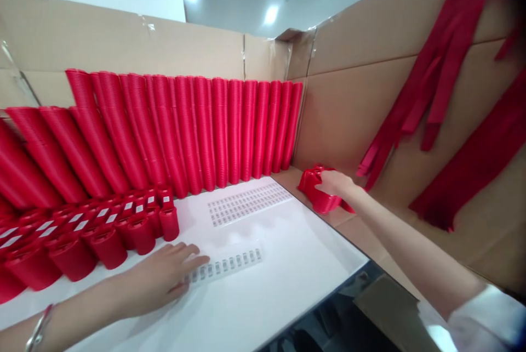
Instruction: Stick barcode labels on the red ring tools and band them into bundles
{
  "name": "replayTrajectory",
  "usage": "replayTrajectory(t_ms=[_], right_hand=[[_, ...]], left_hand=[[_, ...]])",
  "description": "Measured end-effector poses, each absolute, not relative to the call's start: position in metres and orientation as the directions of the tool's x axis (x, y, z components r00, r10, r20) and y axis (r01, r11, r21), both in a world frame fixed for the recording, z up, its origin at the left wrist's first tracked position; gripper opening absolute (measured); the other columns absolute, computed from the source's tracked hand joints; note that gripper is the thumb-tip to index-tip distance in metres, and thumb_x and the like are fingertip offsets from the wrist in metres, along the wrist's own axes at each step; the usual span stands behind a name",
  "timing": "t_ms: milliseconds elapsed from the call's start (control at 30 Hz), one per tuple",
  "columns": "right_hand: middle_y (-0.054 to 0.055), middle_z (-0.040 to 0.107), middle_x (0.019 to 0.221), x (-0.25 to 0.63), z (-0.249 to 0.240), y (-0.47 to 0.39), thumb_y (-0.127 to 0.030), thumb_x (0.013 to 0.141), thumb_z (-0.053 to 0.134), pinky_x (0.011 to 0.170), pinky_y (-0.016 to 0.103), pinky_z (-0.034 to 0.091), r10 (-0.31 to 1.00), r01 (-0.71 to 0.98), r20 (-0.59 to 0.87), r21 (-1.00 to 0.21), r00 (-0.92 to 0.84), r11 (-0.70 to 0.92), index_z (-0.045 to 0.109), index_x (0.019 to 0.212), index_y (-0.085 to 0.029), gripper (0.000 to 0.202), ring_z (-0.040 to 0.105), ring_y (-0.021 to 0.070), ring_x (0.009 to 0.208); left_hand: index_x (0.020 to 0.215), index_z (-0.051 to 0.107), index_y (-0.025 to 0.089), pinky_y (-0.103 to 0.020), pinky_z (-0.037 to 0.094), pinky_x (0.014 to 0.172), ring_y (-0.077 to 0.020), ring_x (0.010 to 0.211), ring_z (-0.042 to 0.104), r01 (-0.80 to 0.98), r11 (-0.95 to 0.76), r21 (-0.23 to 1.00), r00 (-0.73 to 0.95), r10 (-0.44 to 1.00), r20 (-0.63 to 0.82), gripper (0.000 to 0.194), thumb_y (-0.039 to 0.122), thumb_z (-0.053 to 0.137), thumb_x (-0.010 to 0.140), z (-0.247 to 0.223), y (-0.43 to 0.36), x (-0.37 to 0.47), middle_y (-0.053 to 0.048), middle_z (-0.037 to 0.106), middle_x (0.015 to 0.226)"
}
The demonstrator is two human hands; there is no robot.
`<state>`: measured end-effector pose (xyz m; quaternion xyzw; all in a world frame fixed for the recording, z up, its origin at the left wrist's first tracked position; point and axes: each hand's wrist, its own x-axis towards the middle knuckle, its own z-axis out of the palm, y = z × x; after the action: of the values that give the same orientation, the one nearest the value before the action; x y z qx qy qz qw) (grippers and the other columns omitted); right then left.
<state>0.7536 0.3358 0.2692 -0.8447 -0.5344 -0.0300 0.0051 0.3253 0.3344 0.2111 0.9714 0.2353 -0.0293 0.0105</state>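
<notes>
On the white table [296, 264], my left hand [175, 270] lies with its fingers stretched out over the near end of a label strip [234, 263]. The strip bears a row of small printed labels. My right hand [335, 182] reaches past the table's right edge, its fingers bent around a glossy red plastic piece [310, 181]. Beneath that hand is a ribbed red stack [326, 202], partly covered. Close to my left hand stand rows of short red containers [109, 245], several with white labels on top.
Tall stacks of nested red containers [201, 132] lean against the cardboard wall [197, 47] at the back. A larger label sheet [249, 203] lies farther up the table. Long red ribbons [435, 72] hang down the right cardboard side.
</notes>
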Motion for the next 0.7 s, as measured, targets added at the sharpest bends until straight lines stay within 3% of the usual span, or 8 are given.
replayTrajectory(t_ms=[100,233,367,533,700], right_hand=[[0.005,0.055,0.081,0.779,0.269,0.348,-0.031,0.083,0.053,0.066,0.029,0.044,0.898,0.901,-0.091,0.084,0.431,-0.425,0.055,0.088,-0.010,0.021,0.052,0.0127,0.071],[0.004,0.053,0.079,0.778,0.266,0.348,-0.026,0.079,0.057,0.066,0.030,0.042,0.895,0.906,-0.160,0.149,0.417,-0.395,0.054,0.084,-0.011,0.016,0.050,0.0137,0.072],[0.004,0.053,0.077,0.763,0.264,0.334,-0.019,0.073,0.055,0.059,0.026,0.038,0.931,0.959,-0.231,0.079,0.284,-0.273,0.051,0.083,-0.013,0.013,0.049,0.0139,0.068],[0.007,0.057,0.081,0.746,0.257,0.335,-0.016,0.062,0.055,0.051,0.027,0.036,0.913,0.972,-0.360,-0.061,0.191,-0.227,0.050,0.087,-0.016,0.026,0.054,0.0185,0.066],[0.009,0.058,0.082,0.746,0.244,0.357,-0.020,0.059,0.057,0.054,0.029,0.040,0.880,0.956,-0.432,-0.116,0.197,-0.271,0.050,0.080,-0.015,0.022,0.057,0.0238,0.072]], left_hand=[[0.131,0.037,0.032,-0.038,0.041,0.086,-0.0272,0.101,0.048,0.491,-0.860,0.142,0.871,0.488,-0.058,0.059,0.007,0.045,0.078,0.201,0.329,0.325,-0.005,0.047,0.119],[0.133,0.033,0.032,-0.034,0.040,0.089,-0.0256,0.107,0.045,0.523,-0.776,0.354,0.845,0.527,-0.095,0.061,0.009,0.048,0.079,0.202,0.328,0.328,-0.004,0.045,0.120],[0.132,0.033,0.034,-0.032,0.037,0.092,-0.0234,0.110,0.044,0.506,-0.695,0.512,0.844,0.520,-0.128,0.059,0.012,0.050,0.080,0.199,0.325,0.327,-0.001,0.043,0.124],[0.131,0.035,0.032,-0.031,0.037,0.094,-0.0225,0.110,0.044,0.419,-0.692,0.588,0.888,0.448,-0.106,0.056,0.013,0.053,0.081,0.202,0.313,0.340,-0.002,0.045,0.121],[0.130,0.036,0.029,-0.032,0.035,0.096,-0.0223,0.113,0.040,0.340,-0.732,0.590,0.912,0.410,-0.016,0.049,0.014,0.049,0.085,0.210,0.307,0.352,-0.004,0.041,0.126]])
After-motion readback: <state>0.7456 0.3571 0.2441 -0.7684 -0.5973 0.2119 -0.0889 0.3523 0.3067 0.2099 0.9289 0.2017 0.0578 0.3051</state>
